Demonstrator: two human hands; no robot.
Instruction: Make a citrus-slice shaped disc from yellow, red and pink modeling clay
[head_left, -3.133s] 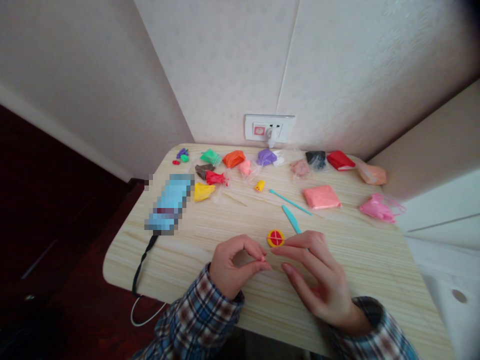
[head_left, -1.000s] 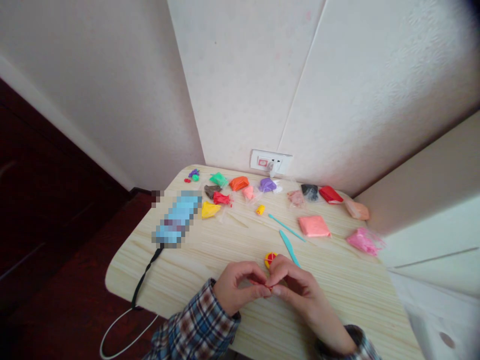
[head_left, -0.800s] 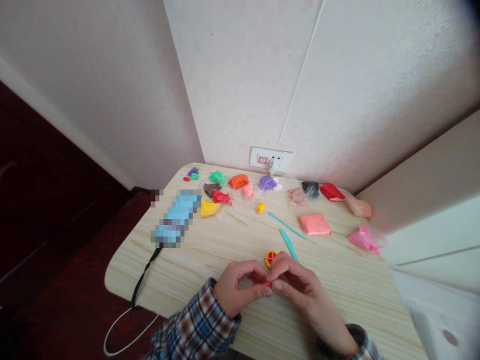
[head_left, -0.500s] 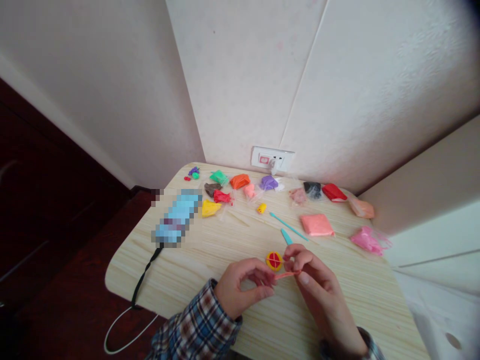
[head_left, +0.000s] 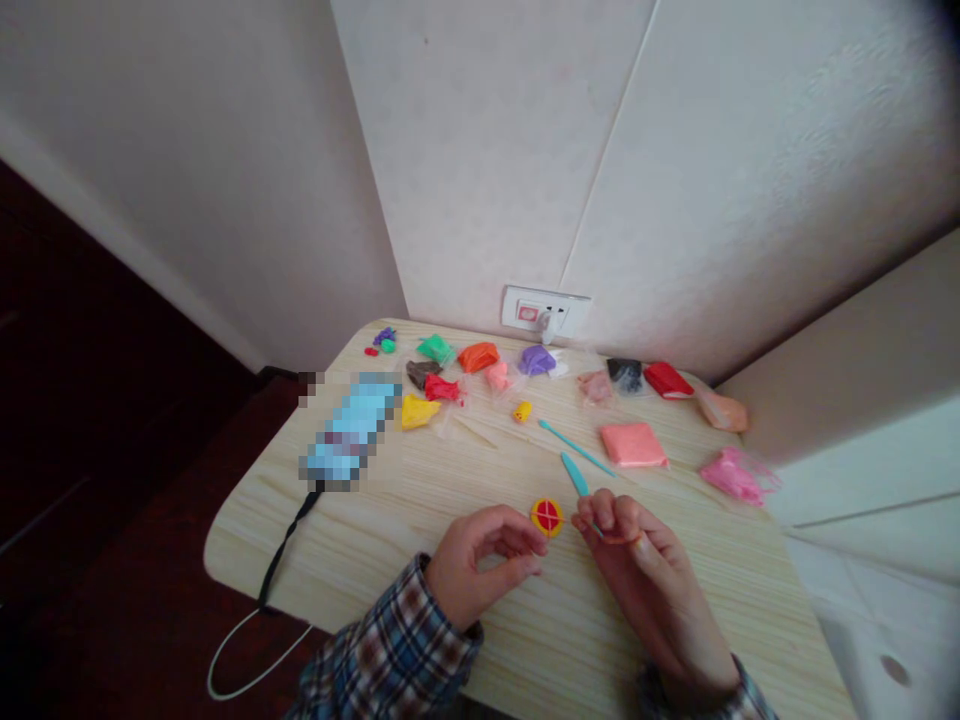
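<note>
My right hand (head_left: 637,560) pinches a thin strip of orange-pink modelling clay (head_left: 621,541) between thumb and fingers. To its left, my left hand (head_left: 487,565) is apart from the strip, its fingers curved and the thumb separate, with nothing visible in it. Between and just beyond the hands lies a small round clay piece (head_left: 547,517), yellow-rimmed with a red middle and pale crossing lines. A teal clay knife (head_left: 574,474) lies on the table beyond my right fingertips, which hide its lower end. Past it is a thin teal modelling stick (head_left: 576,447).
Across the back of the wooden table (head_left: 450,480) lie several bags of coloured clay, including a coral block (head_left: 634,445) and a pink bag (head_left: 736,476). A tiny yellow figure (head_left: 522,411) sits mid-table. At left is a blurred phone (head_left: 352,430) with a black cable (head_left: 289,545).
The clay strip was stretched between both hands. My left hand has let go of it, and the strip is now in my right hand, which has turned and closed more.
</note>
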